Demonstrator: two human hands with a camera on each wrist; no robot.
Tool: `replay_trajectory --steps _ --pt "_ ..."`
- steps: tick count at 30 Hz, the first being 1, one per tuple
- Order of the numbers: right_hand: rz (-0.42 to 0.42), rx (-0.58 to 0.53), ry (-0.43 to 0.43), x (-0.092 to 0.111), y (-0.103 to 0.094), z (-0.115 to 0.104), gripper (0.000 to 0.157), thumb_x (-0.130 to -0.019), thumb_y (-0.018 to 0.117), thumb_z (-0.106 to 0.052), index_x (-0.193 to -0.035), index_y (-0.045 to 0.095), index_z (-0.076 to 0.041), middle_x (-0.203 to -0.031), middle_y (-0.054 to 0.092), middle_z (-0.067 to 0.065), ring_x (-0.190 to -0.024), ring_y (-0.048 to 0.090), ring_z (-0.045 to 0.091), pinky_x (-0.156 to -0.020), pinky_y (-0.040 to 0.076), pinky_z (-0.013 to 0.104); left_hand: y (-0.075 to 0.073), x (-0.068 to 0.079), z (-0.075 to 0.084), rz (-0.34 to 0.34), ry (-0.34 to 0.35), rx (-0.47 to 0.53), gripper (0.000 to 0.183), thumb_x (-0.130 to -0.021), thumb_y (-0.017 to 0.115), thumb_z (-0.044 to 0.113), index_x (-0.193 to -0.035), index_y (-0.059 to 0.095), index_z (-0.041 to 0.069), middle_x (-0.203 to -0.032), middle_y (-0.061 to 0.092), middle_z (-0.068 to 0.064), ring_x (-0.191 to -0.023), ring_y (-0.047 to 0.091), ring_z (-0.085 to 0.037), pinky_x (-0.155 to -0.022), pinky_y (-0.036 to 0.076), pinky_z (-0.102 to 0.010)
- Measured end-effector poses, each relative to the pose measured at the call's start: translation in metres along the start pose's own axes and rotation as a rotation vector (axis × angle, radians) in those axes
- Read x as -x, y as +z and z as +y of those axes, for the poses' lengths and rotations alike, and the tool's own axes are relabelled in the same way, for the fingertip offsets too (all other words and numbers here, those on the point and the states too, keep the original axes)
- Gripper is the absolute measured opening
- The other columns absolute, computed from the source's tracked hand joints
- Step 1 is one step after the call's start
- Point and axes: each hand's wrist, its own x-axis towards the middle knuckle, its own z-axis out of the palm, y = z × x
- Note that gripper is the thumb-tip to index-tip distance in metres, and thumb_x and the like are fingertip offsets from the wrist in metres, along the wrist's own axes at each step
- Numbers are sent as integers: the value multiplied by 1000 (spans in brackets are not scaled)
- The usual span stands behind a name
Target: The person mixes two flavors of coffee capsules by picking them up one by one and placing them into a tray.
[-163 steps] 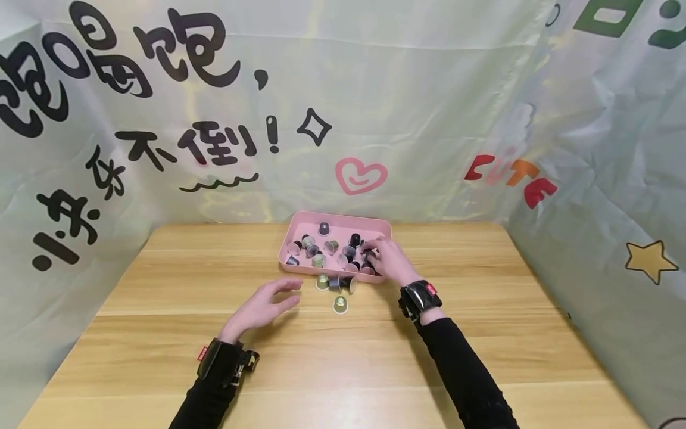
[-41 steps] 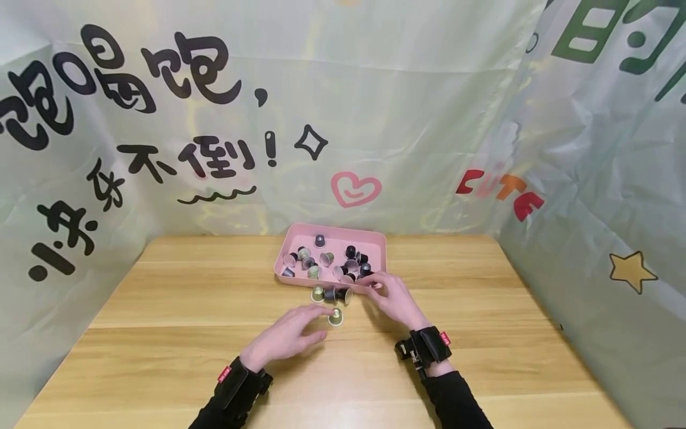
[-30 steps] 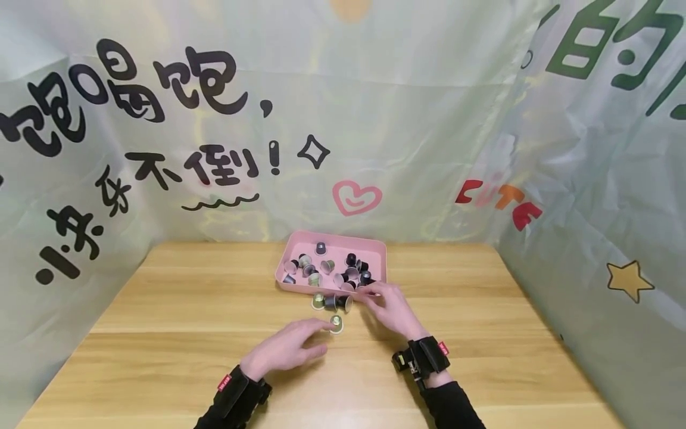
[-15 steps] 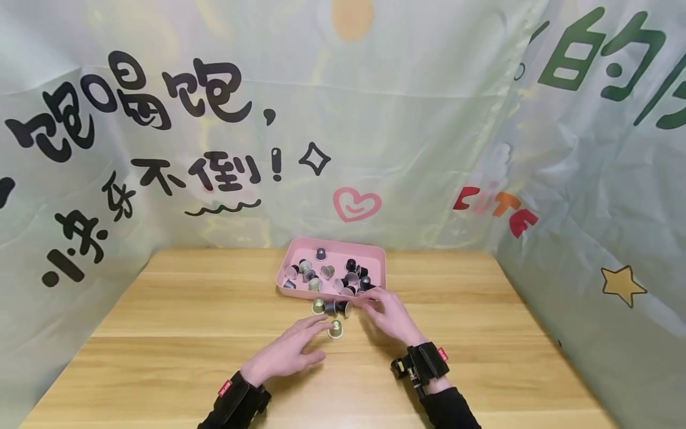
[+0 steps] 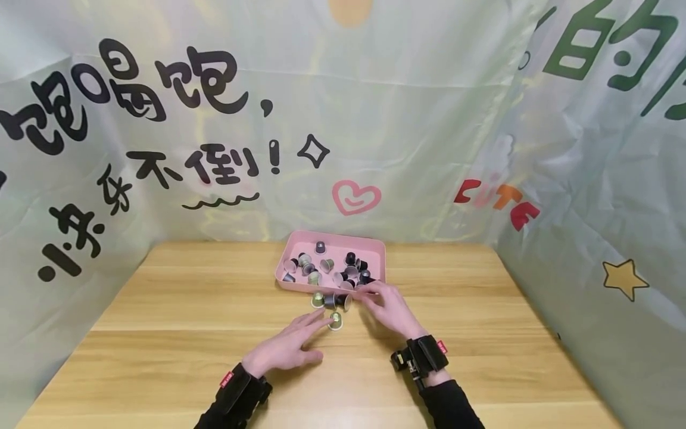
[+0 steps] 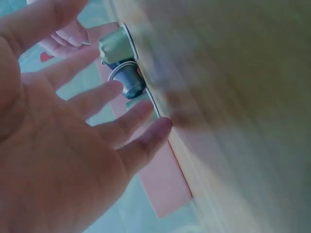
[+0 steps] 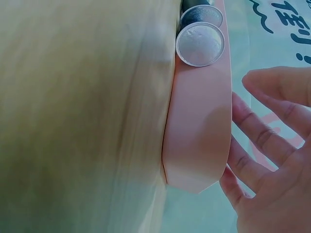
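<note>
In the head view my left hand (image 5: 286,345) is held low over the table with fingers spread. Its index fingertip overlaps a green coffee capsule (image 5: 336,322) that stands on the wood. The left wrist view has this hand (image 6: 63,131) with its palm bare. My right hand (image 5: 393,310) is at the front right corner of the pink tray (image 5: 300,287), fingertips right at the rim. From the right wrist, those fingers (image 7: 262,133) look loosely extended past the tray's front wall (image 7: 199,111), the thumb apart, with nothing between them.
Against the tray's front wall are a second green capsule (image 5: 318,300), a dark grey one (image 5: 330,301) and a black one (image 5: 345,302) on its side. Several more capsules lie scattered inside the tray. A printed cloth (image 5: 418,131) hangs behind the wooden table (image 5: 187,310).
Since the oldest frame, my right hand has drawn back from inside the tray to its front rim, and my left hand has moved right to the front green capsule. Lately both hands have barely moved.
</note>
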Motion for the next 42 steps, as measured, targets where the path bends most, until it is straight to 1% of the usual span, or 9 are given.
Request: replay_trajectory --steps 9,15,18,21,25,31,34,37,42 --pt "0 -7 -7 -2 -2 -2 23 -90 70 -6 -113 73 -7 -111 75 10 -105 71 27 -96 57 47 3 -14 8 1 10 -43 66 -90 71 18 -150 43 10 -163 28 -25 -146 32 -50 -116 31 -70" --pt "-10 -20 4 -3 -2 -3 23 -91 69 -7 -114 73 -6 -113 75 10 -108 70 27 -98 56 48 5 -19 13 3 18 -111 56 -88 72 13 -141 54 9 -155 40 -20 -139 44 -45 -115 38 -63" --pt "-11 -21 14 -3 -2 -3 23 -91 70 -7 -114 73 -6 -112 75 11 -107 70 27 -98 56 48 6 -21 15 23 27 -127 44 -87 72 8 -130 63 10 -145 50 -14 -127 54 -36 -109 47 -54" --pt "-13 -18 24 -4 -2 -3 23 -91 71 -8 -114 73 -6 -110 76 10 -104 71 26 -97 56 48 5 -22 15 50 28 -119 34 -85 72 2 -118 69 11 -128 57 -8 -106 60 -25 -95 56 -38" --pt "-13 -26 36 -4 -3 -3 23 -91 71 -7 -113 73 -6 -110 76 10 -104 71 27 -97 56 49 5 -23 14 71 21 -108 27 -85 71 -3 -107 71 14 -113 58 -3 -89 60 -17 -80 54 -24" --pt "-9 -16 29 -3 -4 -1 22 -91 71 -9 -113 74 -8 -110 76 9 -105 71 26 -97 56 47 5 -24 9 72 7 -151 25 -82 74 -1 -99 72 15 -100 59 0 -91 59 -15 -84 56 -32" --pt "-9 -11 23 -3 -3 1 22 -91 70 -9 -113 74 -8 -112 76 9 -106 70 26 -97 56 47 3 -26 5 72 -8 -118 23 -80 76 0 -99 73 13 -96 61 0 -91 59 -16 -85 55 -35" --pt "-13 -17 23 -3 -3 2 22 -91 70 -8 -113 73 -8 -112 75 9 -106 70 26 -97 56 47 -3 -31 0 122 -40 -63 21 -82 76 4 -102 73 11 -97 66 -2 -92 61 -17 -87 55 -38" --pt "-17 -33 26 -3 -3 2 23 -91 70 -7 -114 73 -8 -112 75 10 -105 70 27 -97 57 48 -25 -47 -13 335 -139 115 24 -86 73 7 -109 71 6 -100 71 -9 -87 65 -17 -80 59 -35"
